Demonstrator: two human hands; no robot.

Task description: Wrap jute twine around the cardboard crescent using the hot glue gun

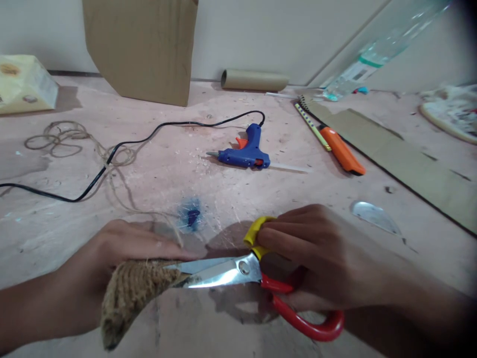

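Observation:
In my left hand (122,248) is a curved, tapering piece wrapped in brown jute twine (134,288), its narrow end pointing toward me. My right hand (309,253) grips a pair of scissors (238,268) with one yellow and one red handle loop. The scissor blades point left and are slightly parted, their tips against the wrapped piece beside my left fingers. Whether the blades have something between them, I cannot make out. A loose strand of twine (126,199) runs from near my left hand back to tangled loops on the table.
Behind my hands lies a blue glue gun (244,154) with a black cord. To its right are an orange cutter (341,151), a yellow strip (313,128) and a long cardboard piece (410,149). A cardboard tube (255,80), cardboard sheet (141,49) and plastic bottle (367,64) stand along the wall.

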